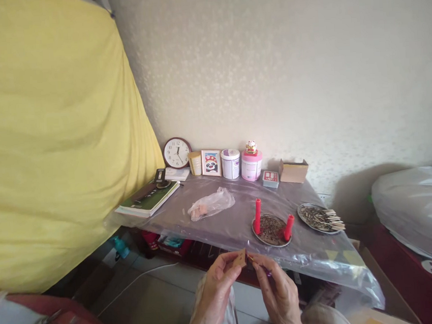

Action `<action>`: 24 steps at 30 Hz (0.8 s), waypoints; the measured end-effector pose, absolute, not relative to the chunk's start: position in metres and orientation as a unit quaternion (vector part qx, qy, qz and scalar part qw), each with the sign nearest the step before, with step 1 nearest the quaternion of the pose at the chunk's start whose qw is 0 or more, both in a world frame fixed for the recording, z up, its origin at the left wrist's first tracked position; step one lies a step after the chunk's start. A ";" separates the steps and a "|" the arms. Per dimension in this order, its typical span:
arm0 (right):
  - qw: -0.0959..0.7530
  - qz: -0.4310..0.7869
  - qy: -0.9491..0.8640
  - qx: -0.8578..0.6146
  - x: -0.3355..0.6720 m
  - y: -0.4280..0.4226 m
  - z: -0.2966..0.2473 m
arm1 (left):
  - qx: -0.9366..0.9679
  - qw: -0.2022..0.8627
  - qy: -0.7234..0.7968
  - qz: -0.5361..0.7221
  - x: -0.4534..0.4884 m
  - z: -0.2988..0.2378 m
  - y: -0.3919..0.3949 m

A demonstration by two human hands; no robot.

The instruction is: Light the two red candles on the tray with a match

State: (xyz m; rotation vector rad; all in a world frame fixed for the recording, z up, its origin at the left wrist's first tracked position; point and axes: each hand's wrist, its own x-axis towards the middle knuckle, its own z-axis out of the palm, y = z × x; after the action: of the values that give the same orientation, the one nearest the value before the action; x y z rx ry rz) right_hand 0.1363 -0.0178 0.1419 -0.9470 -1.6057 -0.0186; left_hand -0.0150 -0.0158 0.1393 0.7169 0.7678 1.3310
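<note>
In front of the table's near edge, my left hand (pixel 215 288) is closed on a small flat tan piece (pixel 240 259) with dark dots on its face. Close beside it, my right hand (pixel 278 288) is pinched around something thin and small, too fine to make out; a bit of purple shows under its fingers. The two hands' fingertips almost meet. Just beyond them on the table stands a round metal plate (pixel 271 245) of dark bits, with two red sticks (pixel 257 217) rising from it, one tall and one short and tilted.
A second plate (pixel 309 227) holds dark bits and several pale sticks. A plastic bag (pixel 215 202) lies mid-table on the plastic cover (pixel 239 229). Books (pixel 150 201), a clock (pixel 177 153), tins (pixel 231 164) and a cardboard box (pixel 293 171) line the back and left. A yellow cloth (pixel 58 123) hangs left.
</note>
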 end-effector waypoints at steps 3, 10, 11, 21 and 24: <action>0.592 -0.026 -0.697 -0.405 0.135 -0.019 0.151 | 0.329 0.664 0.331 0.584 -0.016 0.146 -0.017; 0.599 -0.043 -0.705 -0.378 0.133 -0.019 0.158 | 0.295 0.674 0.330 0.592 -0.015 0.157 -0.019; 0.595 -0.043 -0.708 -0.376 0.133 -0.018 0.157 | 0.295 0.676 0.329 0.591 -0.014 0.158 -0.019; 0.622 -0.028 -0.685 -0.377 0.143 -0.026 0.153 | 0.265 0.671 0.351 0.597 -0.010 0.158 -0.015; 0.580 -0.030 -0.689 -0.434 0.149 -0.006 0.133 | 0.284 0.669 0.343 0.596 -0.009 0.165 -0.018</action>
State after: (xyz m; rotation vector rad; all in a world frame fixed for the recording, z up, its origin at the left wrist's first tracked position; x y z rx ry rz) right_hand 0.1489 -0.0058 0.1331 -1.0134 -1.6108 -0.0706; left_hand -0.0086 -0.0181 0.1650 0.6396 0.7728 1.3434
